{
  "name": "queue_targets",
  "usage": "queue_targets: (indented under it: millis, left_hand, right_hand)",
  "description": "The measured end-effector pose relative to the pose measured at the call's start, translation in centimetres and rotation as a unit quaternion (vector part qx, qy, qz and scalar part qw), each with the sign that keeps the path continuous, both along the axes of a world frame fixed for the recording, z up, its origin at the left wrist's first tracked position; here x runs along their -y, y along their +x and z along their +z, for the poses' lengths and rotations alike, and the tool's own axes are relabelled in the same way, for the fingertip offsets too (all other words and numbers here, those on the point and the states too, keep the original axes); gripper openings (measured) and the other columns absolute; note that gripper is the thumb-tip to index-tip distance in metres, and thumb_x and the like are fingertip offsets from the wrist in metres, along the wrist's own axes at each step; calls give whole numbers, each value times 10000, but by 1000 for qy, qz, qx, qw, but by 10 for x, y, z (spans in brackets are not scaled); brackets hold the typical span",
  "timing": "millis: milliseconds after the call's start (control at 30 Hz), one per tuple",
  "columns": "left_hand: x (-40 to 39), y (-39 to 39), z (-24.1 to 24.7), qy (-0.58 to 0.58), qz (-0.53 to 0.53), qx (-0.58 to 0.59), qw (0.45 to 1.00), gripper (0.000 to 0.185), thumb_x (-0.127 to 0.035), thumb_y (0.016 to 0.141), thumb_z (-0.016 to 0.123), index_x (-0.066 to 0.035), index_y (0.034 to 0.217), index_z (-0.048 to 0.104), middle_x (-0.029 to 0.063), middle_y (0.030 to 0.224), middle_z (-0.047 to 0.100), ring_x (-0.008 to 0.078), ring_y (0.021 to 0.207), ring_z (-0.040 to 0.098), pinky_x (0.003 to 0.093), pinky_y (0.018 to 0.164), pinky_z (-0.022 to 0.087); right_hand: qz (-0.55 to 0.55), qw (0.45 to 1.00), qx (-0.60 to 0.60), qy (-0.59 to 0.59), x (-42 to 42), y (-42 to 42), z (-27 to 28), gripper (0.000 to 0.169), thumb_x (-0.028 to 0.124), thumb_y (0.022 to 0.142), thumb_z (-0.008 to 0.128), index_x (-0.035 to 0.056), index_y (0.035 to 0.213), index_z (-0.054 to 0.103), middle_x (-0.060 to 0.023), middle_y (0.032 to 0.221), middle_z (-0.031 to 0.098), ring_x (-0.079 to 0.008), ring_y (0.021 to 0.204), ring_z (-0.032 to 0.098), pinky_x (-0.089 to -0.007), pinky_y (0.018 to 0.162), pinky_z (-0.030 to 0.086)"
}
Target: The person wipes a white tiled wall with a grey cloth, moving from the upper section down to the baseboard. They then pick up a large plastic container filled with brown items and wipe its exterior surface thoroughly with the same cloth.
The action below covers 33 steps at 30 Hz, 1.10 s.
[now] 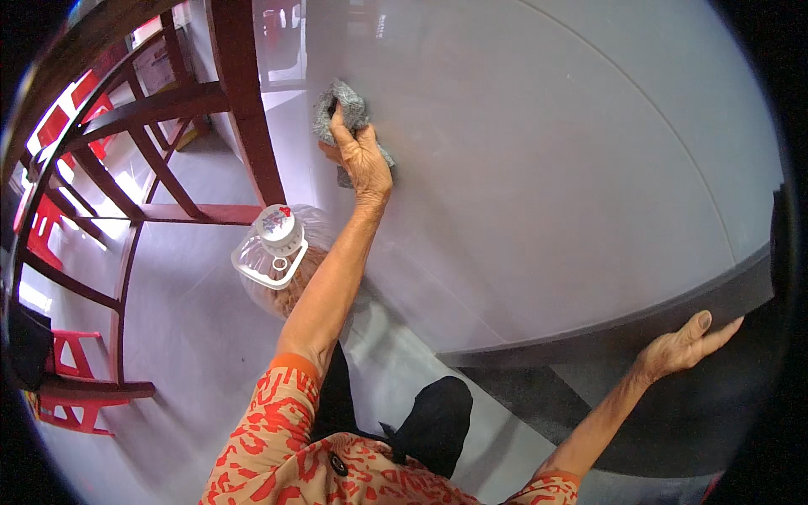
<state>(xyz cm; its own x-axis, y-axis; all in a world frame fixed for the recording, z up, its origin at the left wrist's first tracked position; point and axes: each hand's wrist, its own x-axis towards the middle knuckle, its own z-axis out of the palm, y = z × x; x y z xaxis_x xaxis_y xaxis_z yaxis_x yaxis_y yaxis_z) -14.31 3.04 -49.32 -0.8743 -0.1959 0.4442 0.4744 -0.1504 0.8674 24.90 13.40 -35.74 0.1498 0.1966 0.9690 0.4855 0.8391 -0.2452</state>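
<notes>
My left hand [363,161] grips a crumpled grey cloth [346,104] against a large, glossy light-grey tiled surface [536,164], which looks like a wall. Part of the cloth shows below the fingers too. Below my left forearm stands a big clear plastic bottle [252,287] with a white cap [278,227] and a white carrying handle [274,282]; something brown shows inside. My right hand [675,350] is at the dark edge strip [568,331] of the surface, thumb and fingers apart, holding nothing. Some of its fingers are hidden, and contact with the strip is unclear.
A dark reddish-brown wooden frame [243,113] with slats rises on the left, close to the cloth. Red plastic stools [72,353] stand beyond it on the pale floor [189,315]. My black-trousered knee [442,416] is bent under the surface's lower edge.
</notes>
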Motion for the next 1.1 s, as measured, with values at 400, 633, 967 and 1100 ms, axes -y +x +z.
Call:
queue_targets:
  millis: [400,633,967,1100]
  left_hand:
    - [-25,149,-3,-90,-54,-160,982,549,-93,898,523,-59,1411,329,184,1372,359,327,1317,218,486,1095,68]
    - [-24,207,-29,-123,-81,-257,955,781,106,662,647,-223,1339,439,173,1415,225,378,1306,222,512,1079,196]
    - [32,228,-14,138,-466,48,873,408,-16,868,407,-76,1264,484,73,1191,484,179,1144,452,315,973,375]
    - [57,255,18,253,-626,192,712,635,-501,949,349,-66,1412,327,118,1384,438,263,1276,424,417,1092,306]
  right_hand:
    - [23,999,25,22,-2,-8,1,595,308,992,431,0,1450,209,-221,1466,276,-297,1332,318,-406,1107,272]
    - [67,998,8,4,-3,-6,0,579,266,986,450,13,1450,213,-215,1448,307,-278,1298,366,-372,1086,306]
    - [62,961,223,152,50,-16,-37,521,357,825,663,62,1210,473,-181,1263,442,-335,1177,403,-478,981,335]
    - [309,918,243,-40,91,-70,-79,715,344,707,756,108,1319,472,-233,1337,394,-402,1208,380,-507,985,334]
